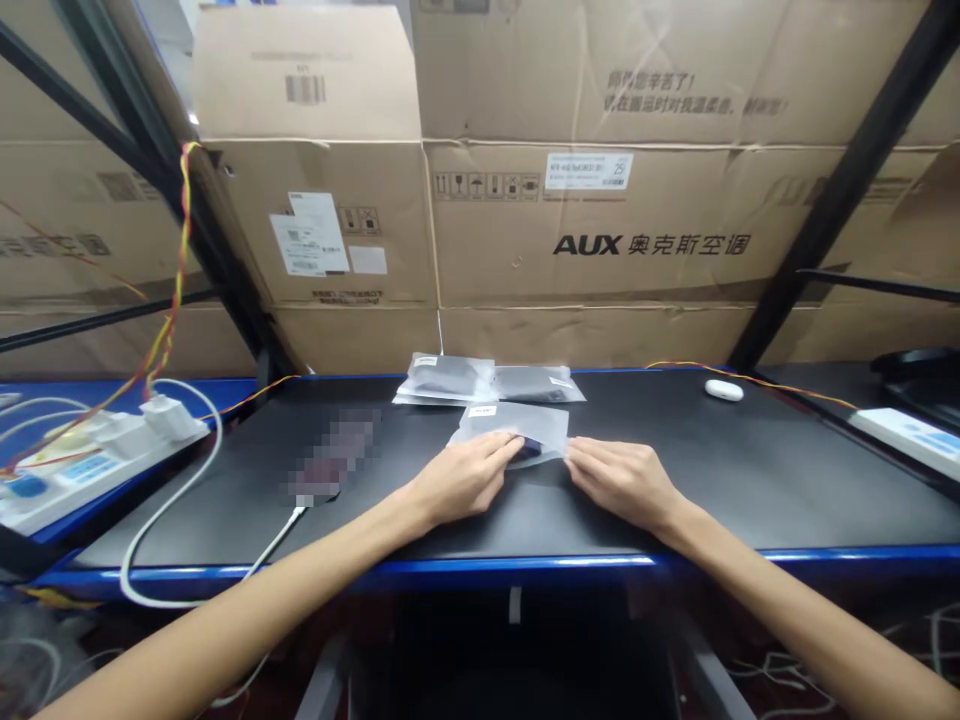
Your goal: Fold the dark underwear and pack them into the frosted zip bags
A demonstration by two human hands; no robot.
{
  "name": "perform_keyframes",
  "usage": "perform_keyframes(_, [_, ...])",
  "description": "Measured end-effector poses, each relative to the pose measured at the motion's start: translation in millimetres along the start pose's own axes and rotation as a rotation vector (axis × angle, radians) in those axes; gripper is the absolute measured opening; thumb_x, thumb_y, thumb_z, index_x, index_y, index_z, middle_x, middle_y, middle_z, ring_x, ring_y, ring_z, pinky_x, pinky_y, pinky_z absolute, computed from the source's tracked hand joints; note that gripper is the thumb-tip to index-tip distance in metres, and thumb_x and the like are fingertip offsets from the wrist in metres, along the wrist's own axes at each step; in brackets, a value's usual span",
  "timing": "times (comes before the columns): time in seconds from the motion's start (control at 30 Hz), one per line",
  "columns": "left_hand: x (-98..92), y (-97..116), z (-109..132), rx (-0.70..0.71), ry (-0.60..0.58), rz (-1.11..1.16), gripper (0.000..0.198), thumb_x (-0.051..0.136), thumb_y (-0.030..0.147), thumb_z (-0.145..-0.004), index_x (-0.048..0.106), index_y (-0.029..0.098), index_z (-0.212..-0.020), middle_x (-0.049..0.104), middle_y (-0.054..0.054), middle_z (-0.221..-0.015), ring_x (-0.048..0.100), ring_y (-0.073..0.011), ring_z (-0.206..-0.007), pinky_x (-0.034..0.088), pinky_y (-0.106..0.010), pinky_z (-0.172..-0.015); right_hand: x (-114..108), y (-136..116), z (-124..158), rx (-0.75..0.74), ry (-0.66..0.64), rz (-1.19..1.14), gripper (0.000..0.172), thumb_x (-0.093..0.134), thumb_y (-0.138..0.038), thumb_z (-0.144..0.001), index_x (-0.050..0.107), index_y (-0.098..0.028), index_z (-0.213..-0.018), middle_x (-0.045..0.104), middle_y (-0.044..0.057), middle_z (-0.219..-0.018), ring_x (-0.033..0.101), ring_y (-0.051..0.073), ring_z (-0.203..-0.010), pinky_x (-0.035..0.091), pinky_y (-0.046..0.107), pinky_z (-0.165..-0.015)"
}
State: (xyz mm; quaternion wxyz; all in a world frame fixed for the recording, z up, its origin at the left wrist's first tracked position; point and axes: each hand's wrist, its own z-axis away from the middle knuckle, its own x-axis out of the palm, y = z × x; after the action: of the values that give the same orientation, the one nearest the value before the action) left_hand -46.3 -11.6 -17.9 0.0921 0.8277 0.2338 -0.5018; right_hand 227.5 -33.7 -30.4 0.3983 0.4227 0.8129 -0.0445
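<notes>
A translucent plastic pouch [551, 420] with a small white label and something dark inside lies in front of me on the black tabletop. Its near left part is under my left hand [471, 475], whose fingers are closed on it. My right hand [621, 480] pinches the pouch at its right edge, fingers pressed together. Just behind are more such pouches: a left pouch [450, 378], seemingly on top of another, and a right pouch [532, 383], both labelled with dark contents. What the dark contents are I cannot make out.
A blurred-out phone-like object [334, 465] on a white cable lies to the left. Power strips stand at the left [97, 460] and right [911, 437]. A small white case [724, 390] sits at the back right. Cardboard [600, 270] walls the back, between black posts.
</notes>
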Motion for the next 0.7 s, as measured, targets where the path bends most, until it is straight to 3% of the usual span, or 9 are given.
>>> perform_keyframes(0.1, [13.3,0.2,-22.0,-0.183,-0.04,-0.026,0.042,0.053,0.023,-0.09,0.055,0.011,-0.13,0.069,-0.017,-0.116,0.064,-0.0307,-0.113,0.054,-0.043,-0.095,-0.1,-1.8,-0.4,-0.021,-0.013,-0.048,0.022,0.051,-0.018,-0.096,0.072,-0.022,-0.101,0.077,0.002,-0.105,0.074,0.017,-0.093,0.056,0.026,-0.084])
perform_keyframes(0.2, [25.6,-2.1,-37.9,-0.381,-0.168,-0.058,0.03,0.059,0.037,-0.087,0.069,0.014,-0.104,0.074,-0.014,-0.086,0.071,-0.0307,-0.081,0.058,-0.042,-0.074,-0.3,-2.6,0.1,-0.032,-0.03,-0.077,0.022,0.051,-0.018,-0.095,0.072,-0.023,-0.102,0.078,0.002,-0.104,0.074,0.018,-0.093,0.056,0.026,-0.084])
perform_keyframes(0.27, [30.8,-4.2,-42.1,-0.424,-0.235,-0.079,0.027,0.055,0.035,-0.089,0.07,0.014,-0.091,0.073,-0.015,-0.082,0.071,-0.0307,-0.076,0.057,-0.041,-0.069,-0.6,-2.1,0.9,-0.021,-0.056,-0.085,0.023,0.05,-0.018,-0.096,0.072,-0.023,-0.101,0.078,0.003,-0.103,0.074,0.018,-0.093,0.056,0.026,-0.083])
perform_keyframes(0.4, [27.6,-12.7,-34.6,-0.251,-0.238,0.008,0.024,0.051,0.018,-0.089,0.07,0.015,-0.103,0.075,-0.012,-0.092,0.071,-0.0279,-0.084,0.057,-0.039,-0.077,-0.3,2.3,4.1,0.052,-0.142,-0.102,0.025,0.048,-0.019,-0.097,0.073,-0.023,-0.097,0.078,0.004,-0.103,0.074,0.018,-0.09,0.056,0.026,-0.081])
perform_keyframes(0.53, [13.0,-21.6,-15.5,-0.008,-0.189,0.296,0.038,0.049,0.011,-0.09,0.062,0.02,-0.125,0.067,-0.009,-0.127,0.066,-0.0234,-0.113,0.053,-0.035,-0.096,2.0,8.5,9.7,0.105,-0.168,-0.113,0.026,0.048,-0.021,-0.097,0.074,-0.024,-0.095,0.078,0.003,-0.103,0.074,0.018,-0.087,0.055,0.026,-0.077])
perform_keyframes(0.6, [6.7,-23.1,-6.8,0.034,-0.142,0.432,0.039,0.046,0.008,-0.091,0.063,0.018,-0.124,0.061,-0.01,-0.136,0.059,-0.0218,-0.124,0.049,-0.035,-0.104,2.7,10.8,11.7,0.112,-0.187,-0.11,0.026,0.047,-0.022,-0.098,0.074,-0.024,-0.095,0.078,0.003,-0.103,0.073,0.018,-0.087,0.054,0.025,-0.076])
perform_keyframes(0.7, [-0.5,-21.2,1.9,0.037,-0.105,0.616,0.042,0.044,0.003,-0.086,0.067,0.017,-0.118,0.063,-0.01,-0.133,0.055,-0.0212,-0.129,0.046,-0.037,-0.109,1.6,14.0,13.0,0.122,-0.244,-0.118,0.028,0.046,-0.023,-0.098,0.073,-0.023,-0.094,0.078,0.005,-0.101,0.073,0.018,-0.088,0.053,0.025,-0.075])
